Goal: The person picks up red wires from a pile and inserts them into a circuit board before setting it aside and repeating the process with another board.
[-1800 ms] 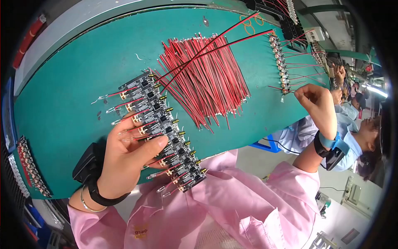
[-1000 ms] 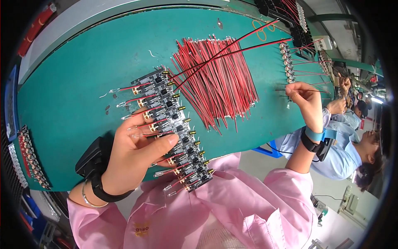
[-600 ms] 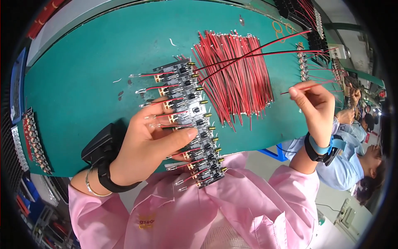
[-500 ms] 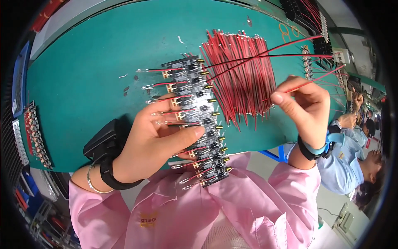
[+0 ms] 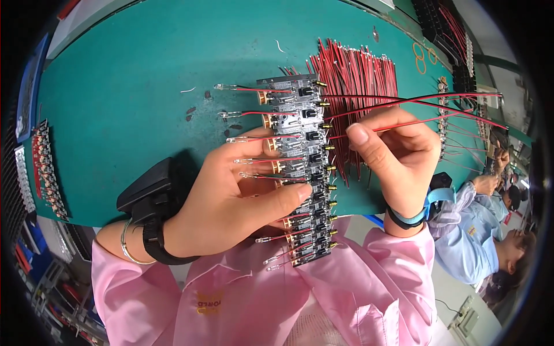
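Observation:
My left hand (image 5: 242,199) grips a long dark circuit board panel (image 5: 295,121) from its left side, thumb on top and fingers underneath. Clear-tipped LEDs on red and black leads (image 5: 228,115) stick out from the panel's left edge. Small yellow parts line its right edge. Between thumb and fingers my right hand (image 5: 401,153) pinches a red wire (image 5: 404,124), whose near end is at the panel's right edge. Two more red-black wires (image 5: 427,99) run out rightward from the panel's upper part. Behind my right hand lies a thick bundle of red and black wires (image 5: 360,78).
A green mat (image 5: 138,86) covers the table. Finished-looking strips of parts (image 5: 49,167) lie at the far left, another strip (image 5: 443,109) at the right. Rubber bands (image 5: 420,57) lie at the upper right. A co-worker in blue (image 5: 473,248) sits at the right.
My left hand and the panel have shifted right. My right hand has moved left, bringing the red wire's end up to the panel's right edge.

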The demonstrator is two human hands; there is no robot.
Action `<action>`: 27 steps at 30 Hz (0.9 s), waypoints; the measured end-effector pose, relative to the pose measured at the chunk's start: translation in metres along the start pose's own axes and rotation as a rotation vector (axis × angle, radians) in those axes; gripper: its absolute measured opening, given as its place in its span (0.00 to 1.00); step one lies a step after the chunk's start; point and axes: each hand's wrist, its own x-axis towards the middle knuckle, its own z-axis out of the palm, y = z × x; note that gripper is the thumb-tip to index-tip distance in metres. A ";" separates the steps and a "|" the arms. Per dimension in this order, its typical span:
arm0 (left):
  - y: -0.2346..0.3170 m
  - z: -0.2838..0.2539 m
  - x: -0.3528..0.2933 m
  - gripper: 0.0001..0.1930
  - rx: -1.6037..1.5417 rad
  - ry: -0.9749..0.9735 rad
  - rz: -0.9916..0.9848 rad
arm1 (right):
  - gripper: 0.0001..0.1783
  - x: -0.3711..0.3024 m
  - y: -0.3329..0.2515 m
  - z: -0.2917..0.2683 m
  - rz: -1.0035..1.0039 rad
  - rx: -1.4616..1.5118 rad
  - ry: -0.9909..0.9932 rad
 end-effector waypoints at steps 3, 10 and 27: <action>-0.003 0.000 0.002 0.14 0.015 0.002 0.021 | 0.04 -0.001 0.000 -0.002 0.026 0.005 0.001; -0.005 0.000 0.004 0.13 0.036 0.002 0.078 | 0.05 -0.001 0.004 -0.003 -0.039 -0.085 -0.020; -0.004 0.002 0.001 0.15 0.032 0.024 0.064 | 0.03 -0.001 -0.001 0.002 -0.018 -0.071 0.047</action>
